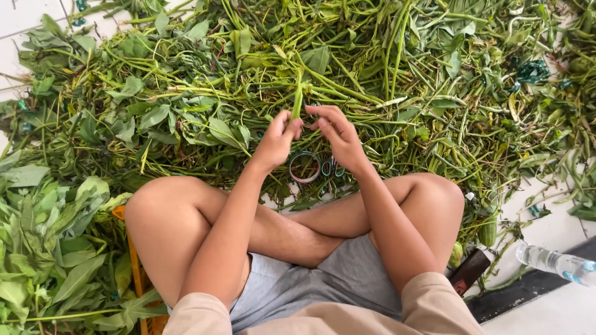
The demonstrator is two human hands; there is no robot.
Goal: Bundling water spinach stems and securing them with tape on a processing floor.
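My left hand (278,139) and my right hand (338,138) meet over a wide heap of green stems and leaves (347,68). Both pinch the lower end of one upright green stem (297,98) between their fingertips. Just below the hands lie a few rubber bands (305,167) on the stems, one pale ring and smaller blue ones beside it. I sit cross-legged, with my bare knees to either side of the bands.
A separate pile of broad plucked leaves (49,242) lies at my left, partly over an orange crate (133,260). A clear plastic water bottle (555,262) lies at the right on the white tiled floor (546,310). A dark brown object (470,270) rests by my right thigh.
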